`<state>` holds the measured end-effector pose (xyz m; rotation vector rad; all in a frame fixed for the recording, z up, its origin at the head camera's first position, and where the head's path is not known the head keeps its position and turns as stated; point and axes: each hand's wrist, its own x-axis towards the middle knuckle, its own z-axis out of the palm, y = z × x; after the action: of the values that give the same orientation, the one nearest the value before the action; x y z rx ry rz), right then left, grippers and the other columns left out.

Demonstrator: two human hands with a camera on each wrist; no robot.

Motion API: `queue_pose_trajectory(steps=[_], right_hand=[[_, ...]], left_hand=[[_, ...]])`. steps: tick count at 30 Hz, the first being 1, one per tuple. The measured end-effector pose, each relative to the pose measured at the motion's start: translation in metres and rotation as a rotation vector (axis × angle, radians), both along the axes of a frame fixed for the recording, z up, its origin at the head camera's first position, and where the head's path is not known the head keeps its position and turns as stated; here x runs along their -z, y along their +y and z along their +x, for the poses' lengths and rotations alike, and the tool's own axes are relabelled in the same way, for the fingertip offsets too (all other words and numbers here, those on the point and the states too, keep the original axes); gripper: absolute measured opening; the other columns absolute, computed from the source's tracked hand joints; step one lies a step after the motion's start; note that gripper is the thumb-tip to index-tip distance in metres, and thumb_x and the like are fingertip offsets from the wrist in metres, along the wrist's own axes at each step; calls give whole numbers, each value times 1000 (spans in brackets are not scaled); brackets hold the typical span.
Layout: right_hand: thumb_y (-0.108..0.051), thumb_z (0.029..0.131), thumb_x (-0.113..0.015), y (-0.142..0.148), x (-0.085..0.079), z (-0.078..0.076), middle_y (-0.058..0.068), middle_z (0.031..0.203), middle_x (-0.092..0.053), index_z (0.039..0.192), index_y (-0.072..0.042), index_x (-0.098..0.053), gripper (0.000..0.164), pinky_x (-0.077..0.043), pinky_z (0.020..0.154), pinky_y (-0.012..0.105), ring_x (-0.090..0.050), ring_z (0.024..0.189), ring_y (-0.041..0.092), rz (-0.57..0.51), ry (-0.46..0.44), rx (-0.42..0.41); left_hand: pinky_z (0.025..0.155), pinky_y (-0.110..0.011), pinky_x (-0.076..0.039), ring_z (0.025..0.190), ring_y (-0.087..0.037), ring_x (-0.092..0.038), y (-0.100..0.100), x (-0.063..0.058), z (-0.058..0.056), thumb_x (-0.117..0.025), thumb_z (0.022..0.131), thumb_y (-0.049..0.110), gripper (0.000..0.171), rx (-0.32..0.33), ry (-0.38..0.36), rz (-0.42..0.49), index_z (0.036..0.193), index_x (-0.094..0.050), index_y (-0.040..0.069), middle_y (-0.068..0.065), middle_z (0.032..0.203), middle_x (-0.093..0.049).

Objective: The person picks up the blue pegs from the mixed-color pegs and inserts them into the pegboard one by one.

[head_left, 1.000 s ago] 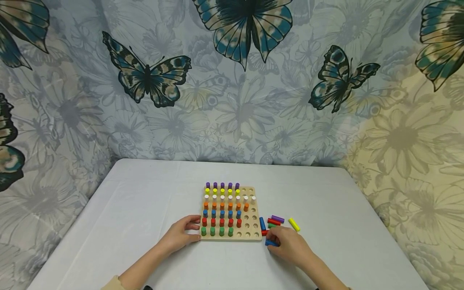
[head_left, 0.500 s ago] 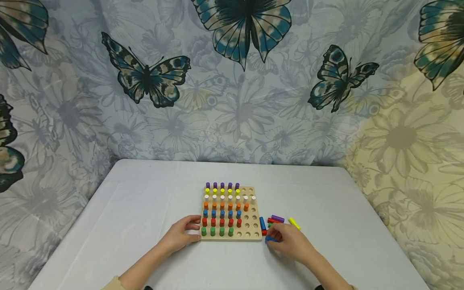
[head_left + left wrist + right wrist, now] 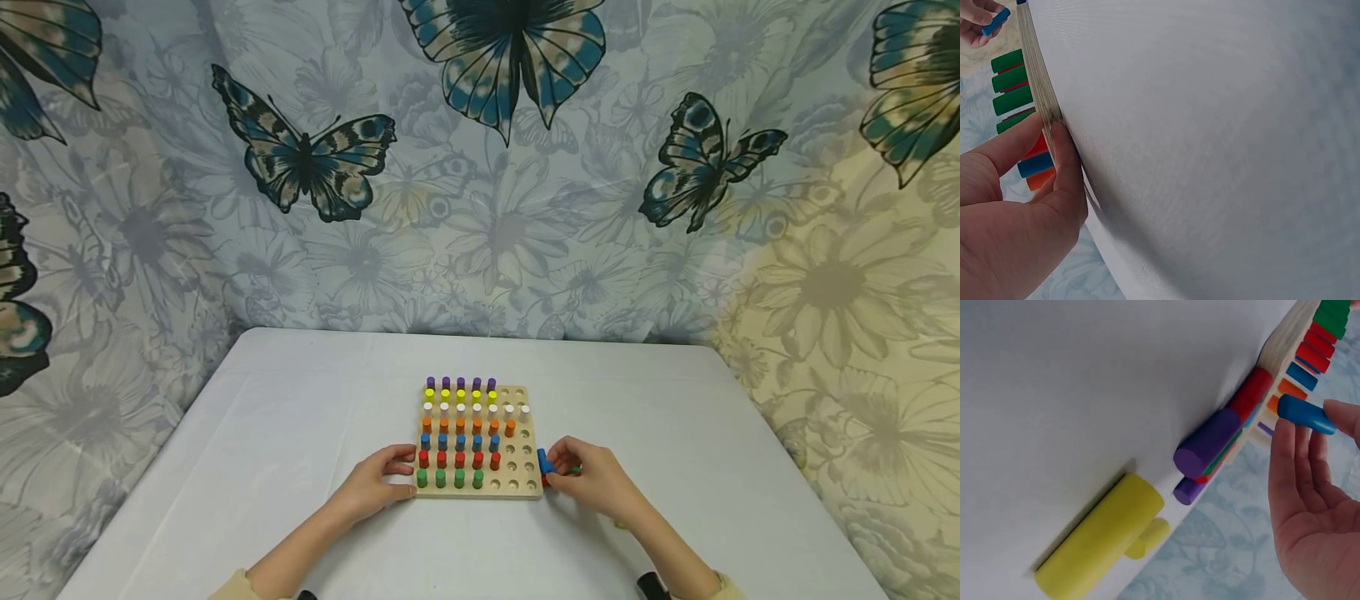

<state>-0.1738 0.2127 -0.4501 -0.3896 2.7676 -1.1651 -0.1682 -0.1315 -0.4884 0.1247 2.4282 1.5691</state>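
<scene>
A square wooden pegboard stands on the table with rows of coloured pegs. My left hand grips its near left corner with thumb and fingertips, beside the green pegs. My right hand is just off the board's right edge. Between thumb and fingertips it pinches a blue peg, held tilted and raised in the right wrist view. In the head view this peg overlaps a second blue peg beside the board. My right hand hides most of the loose pegs there.
Loose pegs lie right of the board: a purple peg, a red peg, and a large-looking yellow peg nearest that camera. Bare holes show on the board's right side. A white cloth covers the table; a patterned wall rises behind.
My right hand has picked up the blue peg from the near side of the loose pegs and moved it back and left towards the board's right edge. My left hand stays put.
</scene>
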Motion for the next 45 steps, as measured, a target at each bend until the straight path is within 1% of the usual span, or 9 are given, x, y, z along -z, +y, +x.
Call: queue_pose_trajectory(steps=[5, 8, 13, 17, 24, 30, 37, 40, 45], right_hand=[[-10, 81, -77, -7, 0, -6, -6, 84, -64, 95, -10, -64, 19, -50, 72, 25, -60, 79, 10, -8, -15, 65], [-10, 82, -77, -9, 1, -10, -5, 84, -64, 95, -11, -63, 19, -50, 72, 26, -60, 79, 10, -23, -9, 80], [-10, 82, -76, -14, 2, -15, -3, 84, -64, 96, -10, -62, 20, -49, 69, 25, -60, 79, 12, -71, -2, 66], [-9, 81, -76, -18, 3, -20, -2, 86, -64, 96, -10, -62, 20, -50, 68, 24, -61, 81, 13, -108, -5, 61], [-10, 82, -76, -26, 6, -25, -1, 93, -63, 97, -11, -61, 21, -54, 72, 27, -64, 88, 15, -136, -15, 67], [-8, 82, -77, -33, 11, -29, -1, 91, -63, 97, -11, -61, 22, -55, 71, 26, -63, 87, 15, -138, -18, 81], [-5, 82, -76, -36, 12, -34, -1, 91, -66, 97, -10, -61, 22, -55, 72, 26, -65, 86, 14, -129, 23, 61], [-4, 82, -76, -37, 11, -36, -2, 92, -65, 96, -11, -61, 22, -55, 73, 27, -65, 86, 14, -128, 30, 54], [-2, 82, -75, -37, 12, -37, 0, 93, -66, 97, -9, -61, 21, -55, 75, 27, -66, 86, 15, -124, 39, 30]], left_hand=[[88, -37, -50, 105, -22, -61, 1, 2, -1, -79, 76, 2, 62, 4, -3, -4, 133, -54, -2, -8, 121, -62], [89, -39, -50, 105, -22, -61, 0, 2, -1, -79, 76, 2, 62, 0, -3, -10, 133, -54, -1, -8, 121, -62], [90, -42, -49, 104, -22, -62, 0, 3, -1, -80, 76, 2, 63, -1, 1, -7, 133, -54, -1, -8, 120, -63], [89, -41, -50, 104, -22, -62, 0, 0, 1, -80, 75, 1, 63, -7, 0, 3, 133, -54, -2, -8, 121, -62], [89, -39, -50, 103, -20, -62, 1, 1, -2, -80, 76, 2, 62, -12, -10, -20, 133, -54, -1, -6, 120, -62], [90, -40, -50, 103, -20, -62, 2, 3, -2, -80, 76, 3, 62, -12, -15, -23, 133, -54, -1, -6, 120, -62], [89, -38, -50, 103, -19, -61, 2, 2, -3, -80, 77, 3, 62, -15, -16, -20, 133, -55, 0, -5, 120, -62], [89, -39, -50, 103, -20, -61, 1, 2, -4, -80, 77, 3, 62, -7, -3, -21, 133, -54, 0, -5, 120, -62], [89, -39, -50, 104, -21, -62, 0, 3, -3, -80, 77, 3, 62, 0, 7, -15, 133, -54, -1, -6, 120, -62]])
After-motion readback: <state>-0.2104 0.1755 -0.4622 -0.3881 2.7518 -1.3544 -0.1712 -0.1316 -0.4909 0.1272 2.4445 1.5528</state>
